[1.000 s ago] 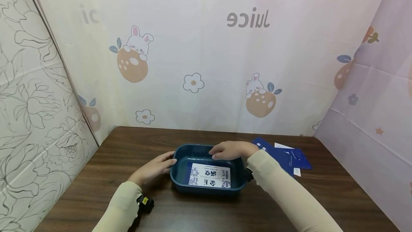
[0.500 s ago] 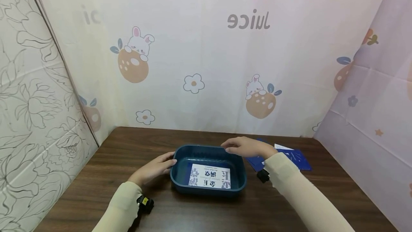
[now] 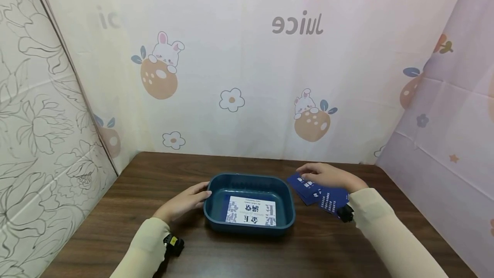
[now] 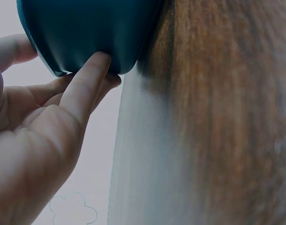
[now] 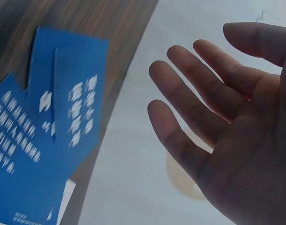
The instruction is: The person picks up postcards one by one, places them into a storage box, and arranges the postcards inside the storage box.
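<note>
My left hand (image 3: 186,202) holds the left end of a dark teal plastic basin (image 3: 251,228). In the left wrist view its fingers (image 4: 89,77) touch the basin's outer wall (image 4: 86,33), with another digit at the rim. A white and blue card (image 3: 252,211) with dark characters lies flat inside the basin. To the right, my right hand (image 3: 328,176) hovers over several blue cards (image 3: 306,185) with white print. The right wrist view has the hand (image 5: 227,108) apart from the overlapping blue cards (image 5: 79,93), its fingers spread and slightly bent around nothing.
The basin and cards lie on a dark brown wood-grain table (image 3: 170,170). A pale printed curtain (image 3: 231,55) rises behind the table, and similar sheets stand at both sides. A small black device (image 3: 173,244) is strapped at the left wrist.
My right hand has moved right, from above the basin to above the blue cards. The left hand, the basin and the card inside it have stayed in place.
</note>
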Tool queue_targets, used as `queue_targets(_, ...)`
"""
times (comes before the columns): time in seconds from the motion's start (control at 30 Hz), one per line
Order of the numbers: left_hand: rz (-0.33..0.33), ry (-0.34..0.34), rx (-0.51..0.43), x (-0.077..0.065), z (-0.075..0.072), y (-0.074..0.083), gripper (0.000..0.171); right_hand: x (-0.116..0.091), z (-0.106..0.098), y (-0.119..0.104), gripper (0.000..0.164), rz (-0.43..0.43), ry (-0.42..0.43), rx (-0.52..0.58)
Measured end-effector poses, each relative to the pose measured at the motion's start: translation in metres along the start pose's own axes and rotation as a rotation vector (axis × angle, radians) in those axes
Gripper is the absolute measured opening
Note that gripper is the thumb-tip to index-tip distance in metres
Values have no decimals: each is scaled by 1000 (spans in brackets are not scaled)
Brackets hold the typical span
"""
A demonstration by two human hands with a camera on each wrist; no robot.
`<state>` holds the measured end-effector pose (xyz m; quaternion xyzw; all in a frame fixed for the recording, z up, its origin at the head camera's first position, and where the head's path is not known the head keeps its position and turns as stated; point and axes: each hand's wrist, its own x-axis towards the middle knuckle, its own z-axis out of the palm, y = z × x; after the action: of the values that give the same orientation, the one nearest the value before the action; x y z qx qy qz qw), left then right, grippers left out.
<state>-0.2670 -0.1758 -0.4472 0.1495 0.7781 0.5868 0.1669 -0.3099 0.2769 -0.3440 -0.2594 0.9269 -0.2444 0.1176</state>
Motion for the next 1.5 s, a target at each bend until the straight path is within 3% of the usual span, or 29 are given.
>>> queue_targets(0.37,-9,5,7,0,1,0,59,-16,-5,27,42,52,19,-27)
queue_targets(0.67,-6,5,-3,0,0,0,62,-29,-12,60,44,140,8,18)
queue_targets(1.0,-13,12,4,-1,1,1,61,-39,-13,97,54,382,25,101)
queue_targets(1.27,28,-32,-8,0,1,1,59,-47,-10,108,57,485,60,118)
queue_targets(1.5,21,-26,-8,0,1,1,58,-48,-3,122,77,603,95,148)
